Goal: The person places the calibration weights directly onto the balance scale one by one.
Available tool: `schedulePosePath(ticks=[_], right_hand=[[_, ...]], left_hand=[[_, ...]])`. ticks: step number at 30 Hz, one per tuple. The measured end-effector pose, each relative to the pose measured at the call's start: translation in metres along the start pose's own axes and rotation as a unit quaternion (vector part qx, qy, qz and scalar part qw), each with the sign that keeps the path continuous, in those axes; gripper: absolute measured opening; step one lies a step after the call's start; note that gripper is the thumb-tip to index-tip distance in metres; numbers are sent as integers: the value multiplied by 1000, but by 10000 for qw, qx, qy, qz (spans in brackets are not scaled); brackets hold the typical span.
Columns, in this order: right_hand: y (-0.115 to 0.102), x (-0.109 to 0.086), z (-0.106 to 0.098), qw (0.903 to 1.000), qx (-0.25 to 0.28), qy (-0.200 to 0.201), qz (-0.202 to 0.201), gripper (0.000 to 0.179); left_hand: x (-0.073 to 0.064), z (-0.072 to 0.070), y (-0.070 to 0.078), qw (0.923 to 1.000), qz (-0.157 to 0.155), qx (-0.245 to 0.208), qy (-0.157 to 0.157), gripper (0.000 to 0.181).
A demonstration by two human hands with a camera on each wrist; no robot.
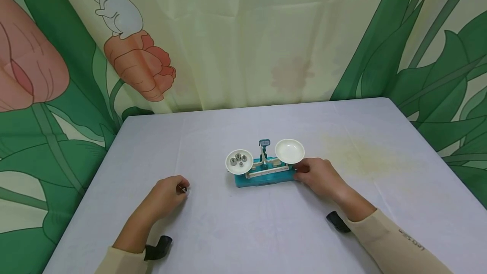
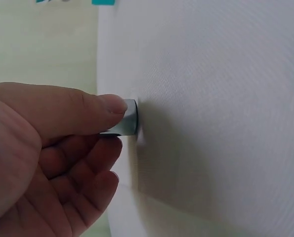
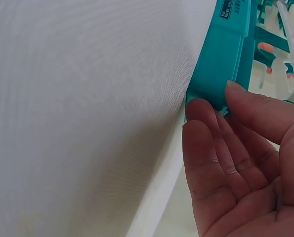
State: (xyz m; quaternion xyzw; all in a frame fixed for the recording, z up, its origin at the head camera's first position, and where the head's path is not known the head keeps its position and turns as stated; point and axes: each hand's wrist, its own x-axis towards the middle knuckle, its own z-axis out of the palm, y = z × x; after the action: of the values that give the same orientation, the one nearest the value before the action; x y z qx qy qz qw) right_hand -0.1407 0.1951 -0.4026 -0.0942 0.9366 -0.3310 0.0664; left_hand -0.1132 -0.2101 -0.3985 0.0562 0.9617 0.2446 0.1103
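A small metal weight [image 2: 130, 117] is pinched between the thumb and fingers of my left hand [image 1: 167, 195], close over the white cloth. In the head view the hand partly covers it. Toward the middle stands a balance scale with a teal base [image 1: 266, 178]. Its left pan [image 1: 229, 167] carries several silver weights [image 1: 238, 157] and hangs lower than the bare white right pan [image 1: 290, 151]. My right hand [image 1: 319, 176] grips the right end of the base. In the right wrist view, the thumb [image 3: 255, 106] lies along its upper edge, with curled fingers at the end.
White cloth covers the table [image 1: 243, 231], with a yellowish stain [image 1: 357, 155] at the right. Behind it hangs a printed curtain [image 1: 247, 41]. Black wrist devices [image 1: 159, 247] sit by both sleeves.
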Motion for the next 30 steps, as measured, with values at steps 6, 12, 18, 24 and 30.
schedulePosePath(ticks=[6, 12, 18, 24, 30], right_hand=[[-2, -1, -1, 10000, 6, -16, 11, 30], [-3, -1, -1, 10000, 5, -23, 37, 30], [-3, 0, 0, 10000, -6, -13, 50, 30], [-2, 0, 0, 10000, 3, -8, 38, 31], [0, 0, 1, 10000, 9, 0, 63, 30]], left_hand=[[-2, -2, 5, 10000, 0, -65, 55, 20], [-7, -10, 22, 9998, 89, -148, 79, 21], [-13, -18, 48, 9969, 652, -155, 412, 17], [-13, -22, 74, 9904, 1202, -209, 647, 18], [-6, -18, 96, 9872, 1474, -162, 594, 19]])
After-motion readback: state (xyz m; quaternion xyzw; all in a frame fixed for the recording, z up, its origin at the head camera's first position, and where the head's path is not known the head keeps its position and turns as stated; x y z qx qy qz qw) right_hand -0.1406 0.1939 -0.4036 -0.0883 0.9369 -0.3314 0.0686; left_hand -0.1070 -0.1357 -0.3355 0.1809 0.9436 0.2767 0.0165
